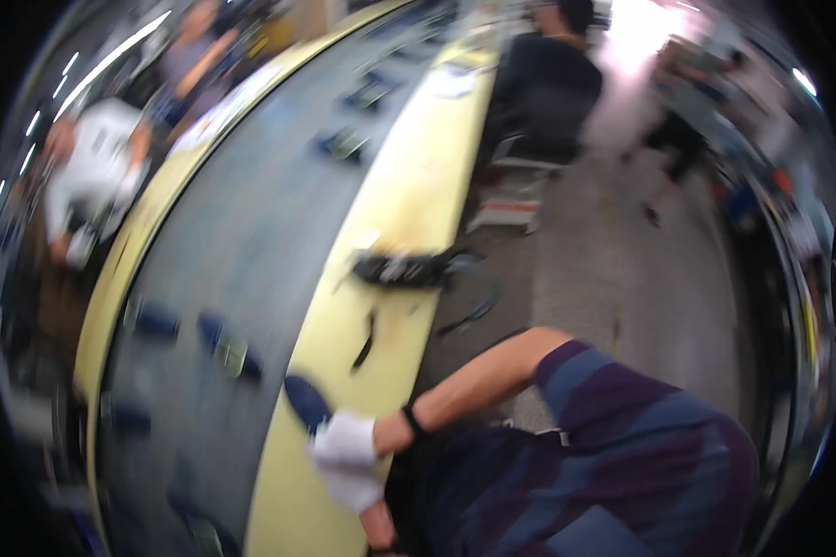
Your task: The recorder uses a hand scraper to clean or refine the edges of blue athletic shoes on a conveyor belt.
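A dark blue shoe point(307, 402) rests on the yellow ledge with its toe end pointing away from my hands. My right hand point(346, 439), in a white glove with a black band at the wrist, is closed on the near end of this shoe. Close beside it, my left hand point(355, 486), also white-gloved, is closed at the same end; its fingers are blurred and partly covered. Beyond the shoe lie a thin black strip point(366, 342) and a dark bundle point(399, 269) whose kind I cannot make out.
A grey conveyor belt point(223, 223) carries several blue shoes, one of them a shoe point(228, 347) near my hands. The yellow ledge point(409, 176) runs along it. A person in dark clothes point(543, 93) sits farther along; a person in white point(102, 167) is across the belt.
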Demonstrator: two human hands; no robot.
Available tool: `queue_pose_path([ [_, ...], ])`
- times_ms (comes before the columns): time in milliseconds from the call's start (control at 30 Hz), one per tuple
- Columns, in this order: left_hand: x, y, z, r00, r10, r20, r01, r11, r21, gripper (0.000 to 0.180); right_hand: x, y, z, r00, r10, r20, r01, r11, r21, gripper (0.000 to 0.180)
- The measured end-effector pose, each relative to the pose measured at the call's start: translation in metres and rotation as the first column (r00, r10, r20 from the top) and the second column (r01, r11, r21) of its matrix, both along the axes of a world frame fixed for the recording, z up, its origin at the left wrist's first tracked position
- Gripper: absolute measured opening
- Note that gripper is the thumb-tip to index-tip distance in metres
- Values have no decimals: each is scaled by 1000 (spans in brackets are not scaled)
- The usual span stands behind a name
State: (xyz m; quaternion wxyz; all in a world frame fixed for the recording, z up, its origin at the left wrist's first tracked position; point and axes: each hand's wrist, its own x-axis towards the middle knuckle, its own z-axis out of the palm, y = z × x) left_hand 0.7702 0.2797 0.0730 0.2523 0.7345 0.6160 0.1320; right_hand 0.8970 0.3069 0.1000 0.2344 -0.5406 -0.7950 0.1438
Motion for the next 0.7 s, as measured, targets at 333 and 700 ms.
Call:
queue_pose_path([
  [333, 6, -2, 3, 987, 142, -72, -143, 990, 5, 71, 25, 7, 26, 977, 206, 57, -204, 978, -43, 13],
  [700, -16, -1, -22, 957, 134, 258, -134, 991, -14, 66, 165, 8, 54, 995, -102, -7, 99, 947, 305, 30],
])
